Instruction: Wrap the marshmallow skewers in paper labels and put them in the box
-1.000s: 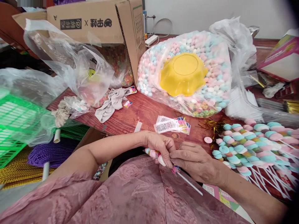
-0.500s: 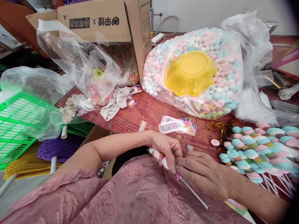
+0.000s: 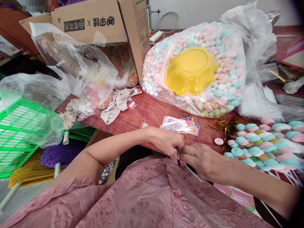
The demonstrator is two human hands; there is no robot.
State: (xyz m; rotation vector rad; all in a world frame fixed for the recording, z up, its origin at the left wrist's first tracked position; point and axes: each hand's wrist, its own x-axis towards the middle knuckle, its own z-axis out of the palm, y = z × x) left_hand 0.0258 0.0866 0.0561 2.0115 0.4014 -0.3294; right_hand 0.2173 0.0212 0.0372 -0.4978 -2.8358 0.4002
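Note:
Close to my lap, both hands are closed around one marshmallow skewer (image 3: 180,161). My left hand (image 3: 166,142) wraps its upper end, which is mostly hidden behind the fingers. My right hand (image 3: 201,160) pinches it lower down, at the colourful band where the white stick (image 3: 193,171) begins; the stick points down to the right. Just beyond the hands lie several printed labels (image 3: 178,124) on the table. A heap of twisted marshmallow skewers (image 3: 266,147) in pink, blue and white lies to the right of my right hand.
A big clear bag of marshmallows (image 3: 228,63) carries an upturned yellow bowl (image 3: 192,71). Behind on the left stands a cardboard box (image 3: 95,25). Grey cloth (image 3: 116,106) rests on the red table (image 3: 152,112). A green basket (image 3: 19,133) and twisted cords (image 3: 64,158) are at the left.
My left hand has turned and closed further over the marshmallow skewer, so its upper end no longer shows. Both hands stay together, and the view has shifted slightly.

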